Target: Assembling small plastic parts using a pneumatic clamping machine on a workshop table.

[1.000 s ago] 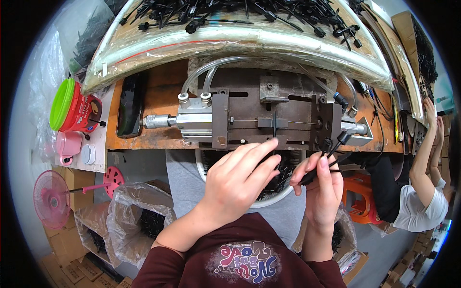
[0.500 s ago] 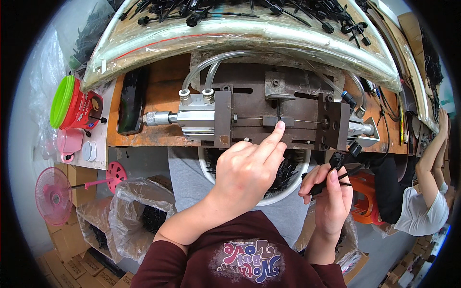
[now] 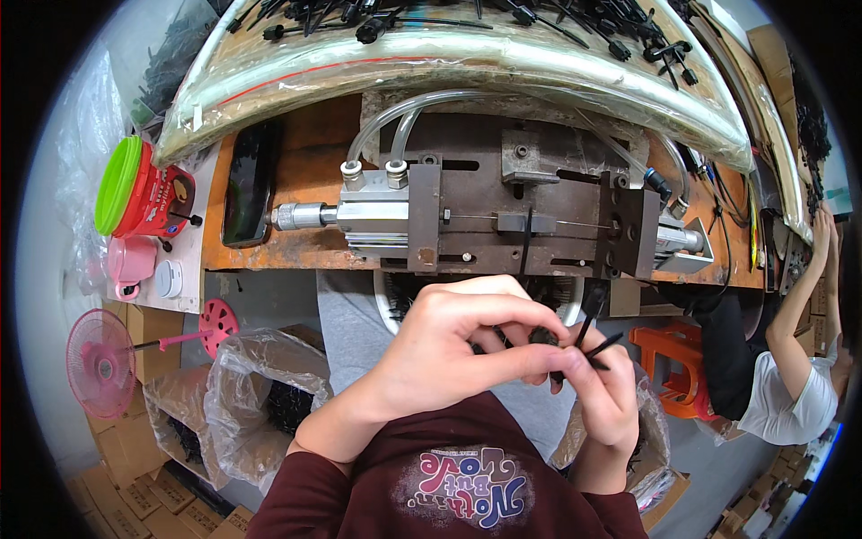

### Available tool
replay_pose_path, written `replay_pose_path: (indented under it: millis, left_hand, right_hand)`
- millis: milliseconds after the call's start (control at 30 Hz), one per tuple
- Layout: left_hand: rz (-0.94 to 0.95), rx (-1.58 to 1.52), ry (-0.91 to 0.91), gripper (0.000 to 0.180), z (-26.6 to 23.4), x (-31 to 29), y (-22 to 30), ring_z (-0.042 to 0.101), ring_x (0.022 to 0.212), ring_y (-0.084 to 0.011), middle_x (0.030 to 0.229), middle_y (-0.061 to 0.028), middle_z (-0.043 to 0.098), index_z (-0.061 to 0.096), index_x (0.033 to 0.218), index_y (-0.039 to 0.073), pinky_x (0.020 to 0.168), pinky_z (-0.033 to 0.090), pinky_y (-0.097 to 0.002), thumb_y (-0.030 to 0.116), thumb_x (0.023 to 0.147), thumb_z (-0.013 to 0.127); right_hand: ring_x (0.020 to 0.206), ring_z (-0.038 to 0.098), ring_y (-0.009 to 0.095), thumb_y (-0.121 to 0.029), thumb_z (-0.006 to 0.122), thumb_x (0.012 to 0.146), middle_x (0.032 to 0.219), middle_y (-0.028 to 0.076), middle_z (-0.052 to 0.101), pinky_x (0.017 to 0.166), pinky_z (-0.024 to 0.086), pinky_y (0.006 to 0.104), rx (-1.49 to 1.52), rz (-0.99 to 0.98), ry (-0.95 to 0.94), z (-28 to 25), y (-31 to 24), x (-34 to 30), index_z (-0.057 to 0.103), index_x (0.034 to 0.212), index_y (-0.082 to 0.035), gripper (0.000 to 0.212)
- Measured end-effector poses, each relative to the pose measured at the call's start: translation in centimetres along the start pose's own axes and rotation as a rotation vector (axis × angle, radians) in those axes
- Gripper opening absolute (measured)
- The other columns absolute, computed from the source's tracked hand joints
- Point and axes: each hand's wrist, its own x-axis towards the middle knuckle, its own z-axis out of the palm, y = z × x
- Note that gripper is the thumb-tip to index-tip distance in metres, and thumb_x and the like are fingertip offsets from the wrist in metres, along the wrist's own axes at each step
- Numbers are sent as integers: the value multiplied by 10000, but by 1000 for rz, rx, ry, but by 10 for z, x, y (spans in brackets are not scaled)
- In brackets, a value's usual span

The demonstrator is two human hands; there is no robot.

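My left hand (image 3: 458,337) is closed, its thumb and fingertips meeting my right hand at a black plastic knob-ended piece (image 3: 543,338). My right hand (image 3: 603,388) is closed around several black stemmed plastic pieces (image 3: 593,305), whose thin ends stick out above and to the right. Beyond my hands is a brown metal clamping fixture (image 3: 471,202) with a small grey block in its middle. A thin black stem (image 3: 527,238) crosses that block and runs toward me; my left hand hides whatever lies at its near end.
An air cylinder (image 3: 373,223) with clear hoses sits left of the fixture. Behind stands a plastic-wrapped tray (image 3: 449,67) bearing many black pieces. A white tub (image 3: 388,305) is under the bench edge. An orange stool (image 3: 664,368) and another person (image 3: 790,386) are at right.
My left hand has drawn back from the fixture to meet my right hand, which has moved slightly left and lower. The stem at the block now reaches farther toward me.
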Motion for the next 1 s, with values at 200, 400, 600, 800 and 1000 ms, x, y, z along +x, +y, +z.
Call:
replay_pose_path:
  millis: [200,400,600,800,1000]
  left_hand:
    - [13,-118,-52,327,-9,-18,13,701,835,-211,975,-155,671,747,906,-34,669,571,-238,-77,600,854]
    - [416,754,302,311,2,-13,-15,666,873,-199,1073,-109,686,740,940,29,711,548,-309,70,646,833]
    - [567,1195,354,284,10,6,-44,665,802,-205,1171,-99,696,717,934,32,673,511,-289,96,666,785]
    - [537,1326,352,248,12,17,-36,656,720,-156,1181,-96,694,716,929,42,619,477,-273,98,692,765]
    - [502,1306,332,245,10,15,-36,655,669,-146,1199,-85,690,718,925,61,615,469,-272,108,690,768]
  right_hand:
    - [742,642,180,-205,414,1036,924,200,679,592,480,253,259,-89,308,-7,7,9,555,930,9,277]
    - [693,623,157,-226,404,1058,852,167,672,561,463,244,203,-184,413,-4,16,8,564,965,13,302]
    - [627,537,88,-232,445,1048,730,96,659,541,389,205,82,-175,374,-6,14,1,619,1097,45,331]
    - [608,514,63,-237,482,1032,692,66,647,553,366,194,-5,-161,403,-7,15,-4,631,1163,56,353]
    - [609,544,77,-226,528,1005,661,51,624,567,394,212,-21,-228,367,-10,15,-8,649,1148,70,350]
